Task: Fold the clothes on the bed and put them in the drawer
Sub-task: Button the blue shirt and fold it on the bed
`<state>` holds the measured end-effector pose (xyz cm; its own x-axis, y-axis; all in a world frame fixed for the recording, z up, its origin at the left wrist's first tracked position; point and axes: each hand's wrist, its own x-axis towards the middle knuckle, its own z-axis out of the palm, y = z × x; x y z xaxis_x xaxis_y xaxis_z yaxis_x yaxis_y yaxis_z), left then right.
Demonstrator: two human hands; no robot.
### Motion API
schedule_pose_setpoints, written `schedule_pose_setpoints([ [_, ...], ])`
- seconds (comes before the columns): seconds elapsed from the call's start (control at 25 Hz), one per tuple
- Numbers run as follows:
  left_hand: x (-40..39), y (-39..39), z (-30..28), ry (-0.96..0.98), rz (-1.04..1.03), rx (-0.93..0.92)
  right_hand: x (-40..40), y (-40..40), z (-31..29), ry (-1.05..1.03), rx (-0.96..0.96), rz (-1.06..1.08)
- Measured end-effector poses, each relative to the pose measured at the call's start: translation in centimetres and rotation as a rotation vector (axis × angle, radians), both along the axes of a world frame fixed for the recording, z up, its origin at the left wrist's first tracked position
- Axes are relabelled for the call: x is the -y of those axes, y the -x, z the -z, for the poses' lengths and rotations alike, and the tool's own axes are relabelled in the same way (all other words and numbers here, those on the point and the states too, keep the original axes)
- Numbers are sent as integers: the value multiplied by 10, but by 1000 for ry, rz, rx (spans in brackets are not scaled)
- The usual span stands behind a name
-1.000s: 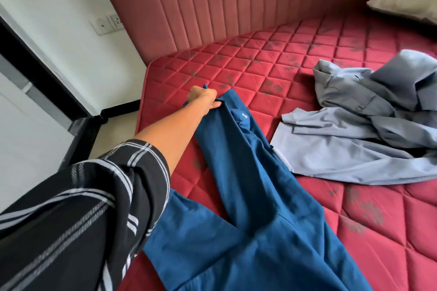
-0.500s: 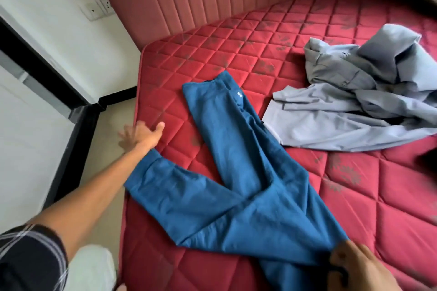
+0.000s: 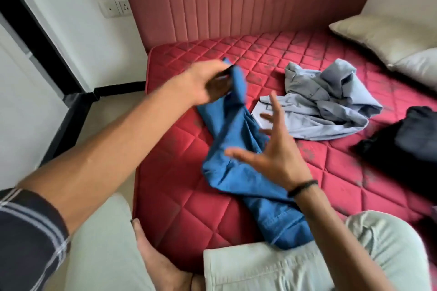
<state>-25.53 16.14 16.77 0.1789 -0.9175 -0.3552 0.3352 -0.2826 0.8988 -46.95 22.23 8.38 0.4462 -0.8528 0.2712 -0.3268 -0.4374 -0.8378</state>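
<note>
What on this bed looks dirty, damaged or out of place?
The red mattress has no sheet and carries dark grey smudges, plainest near the grey shirt and toward the dark garment. They look like stains or wear. The clothes lie crumpled, unfolded. Nothing looks torn or spilled.

Head view, down over bed (image 3: 331,172)

No text, labels, numbers legible — none.

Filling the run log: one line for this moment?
left hand grips blue cotton trousers | right hand open above | red quilted mattress
</note>
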Motion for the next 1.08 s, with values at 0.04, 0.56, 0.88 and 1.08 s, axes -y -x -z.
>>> schedule_pose_setpoints([
  [0.04, 1, 27, -33, 76, 62, -71, 17, -4, -24, 30, 105, 52],
  [0.56, 7, 74, -116, 316, 263, 517, 126, 43, -201, -581, 483, -207],
  [0.88, -14, 72, -180, 278, 0, 244, 113, 41, -218, -213, 123, -128],
  [1.08, -9, 115, -201, 437, -32, 411, 86, 69, -237, 66, 195, -235],
])
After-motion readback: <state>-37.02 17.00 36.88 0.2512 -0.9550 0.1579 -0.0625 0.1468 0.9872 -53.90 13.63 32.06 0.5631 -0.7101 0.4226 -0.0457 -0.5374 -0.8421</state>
